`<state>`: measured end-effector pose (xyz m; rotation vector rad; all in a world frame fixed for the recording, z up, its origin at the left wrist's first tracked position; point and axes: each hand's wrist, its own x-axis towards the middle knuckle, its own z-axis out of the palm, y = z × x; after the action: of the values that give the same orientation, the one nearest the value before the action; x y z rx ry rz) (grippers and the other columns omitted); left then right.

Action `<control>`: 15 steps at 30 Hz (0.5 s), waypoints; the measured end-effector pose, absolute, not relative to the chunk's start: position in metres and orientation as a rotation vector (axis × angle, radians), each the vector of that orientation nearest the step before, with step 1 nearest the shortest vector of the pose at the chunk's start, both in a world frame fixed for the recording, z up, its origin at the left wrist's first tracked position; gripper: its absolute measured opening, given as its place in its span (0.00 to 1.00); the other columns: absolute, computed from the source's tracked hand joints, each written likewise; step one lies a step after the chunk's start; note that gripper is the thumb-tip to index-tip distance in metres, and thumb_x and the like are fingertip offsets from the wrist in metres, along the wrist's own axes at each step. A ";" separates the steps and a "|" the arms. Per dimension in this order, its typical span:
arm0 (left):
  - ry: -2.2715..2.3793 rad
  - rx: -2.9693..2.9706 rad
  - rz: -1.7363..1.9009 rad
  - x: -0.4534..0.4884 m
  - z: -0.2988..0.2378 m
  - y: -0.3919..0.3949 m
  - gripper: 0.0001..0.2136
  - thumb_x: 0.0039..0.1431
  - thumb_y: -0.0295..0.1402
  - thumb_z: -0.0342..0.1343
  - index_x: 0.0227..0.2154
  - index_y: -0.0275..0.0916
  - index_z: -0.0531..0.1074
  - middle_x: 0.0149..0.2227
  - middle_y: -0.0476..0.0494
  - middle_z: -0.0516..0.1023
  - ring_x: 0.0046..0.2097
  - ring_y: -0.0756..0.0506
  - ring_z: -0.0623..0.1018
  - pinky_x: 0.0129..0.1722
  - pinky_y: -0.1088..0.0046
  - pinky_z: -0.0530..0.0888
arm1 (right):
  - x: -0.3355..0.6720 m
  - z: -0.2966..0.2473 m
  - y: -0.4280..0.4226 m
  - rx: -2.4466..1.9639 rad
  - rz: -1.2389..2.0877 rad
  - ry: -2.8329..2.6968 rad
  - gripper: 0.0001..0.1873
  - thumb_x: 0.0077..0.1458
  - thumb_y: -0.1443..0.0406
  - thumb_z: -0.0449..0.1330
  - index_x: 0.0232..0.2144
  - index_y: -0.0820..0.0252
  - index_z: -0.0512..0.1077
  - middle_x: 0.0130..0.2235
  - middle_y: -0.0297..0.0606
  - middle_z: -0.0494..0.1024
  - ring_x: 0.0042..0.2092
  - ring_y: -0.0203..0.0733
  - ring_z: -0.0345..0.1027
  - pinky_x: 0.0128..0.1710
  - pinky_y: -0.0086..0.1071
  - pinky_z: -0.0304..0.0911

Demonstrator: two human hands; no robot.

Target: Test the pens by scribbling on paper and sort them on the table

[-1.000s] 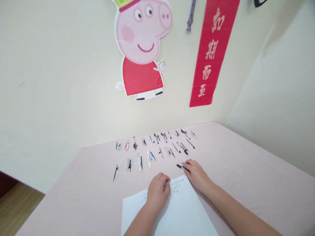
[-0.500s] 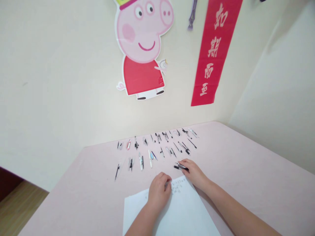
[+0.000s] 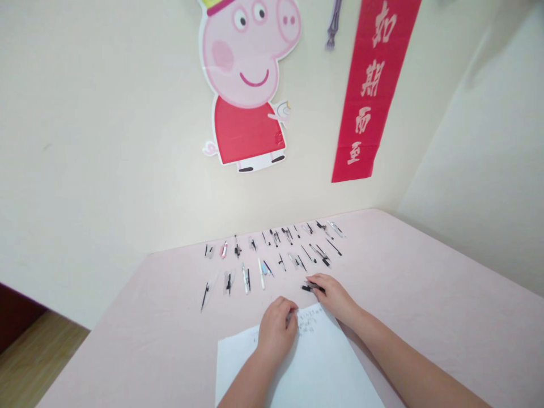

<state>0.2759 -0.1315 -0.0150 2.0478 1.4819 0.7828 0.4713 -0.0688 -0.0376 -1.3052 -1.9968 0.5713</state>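
Note:
A sheet of white paper (image 3: 323, 368) with small handwritten marks near its top edge lies on the pink tabletop. My left hand (image 3: 278, 328) rests on that paper, its fingers curled in toward the thumb; whatever may be between them is hidden. Just beyond the paper's upper right corner, my right hand (image 3: 334, 294) is closed around a black and silver pen (image 3: 313, 287), apparently with a separate black piece beside it. The fingers cover part of these, and they stay low, at the tabletop.
Several pens and pen parts lie in rows toward the wall, among them a white pen (image 3: 260, 274), a pink-and-white pen (image 3: 224, 250) and a black refill (image 3: 205, 297). A pig cutout (image 3: 249, 130) and a red banner (image 3: 369, 90) hang on the wall behind the table (image 3: 446, 294).
Within my right hand, the pen has shifted slightly and less of its tip shows past the fingers. My left hand keeps its place on the paper. The view has moved a little.

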 end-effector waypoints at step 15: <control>1.475 2.047 0.805 0.275 -0.017 -0.131 0.08 0.51 0.23 0.48 0.31 0.38 0.71 0.34 0.45 0.73 0.38 0.46 0.71 0.39 0.69 0.66 | 0.488 -0.028 -0.072 -1.369 0.495 -1.963 0.16 0.52 0.70 0.52 0.42 0.61 0.73 0.44 0.43 0.75 0.46 0.43 0.67 0.50 0.38 0.60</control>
<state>0.2753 -0.1308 -0.0168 2.0466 1.4746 0.8047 0.4885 -0.0715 -0.0279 -1.3687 -1.9633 0.4945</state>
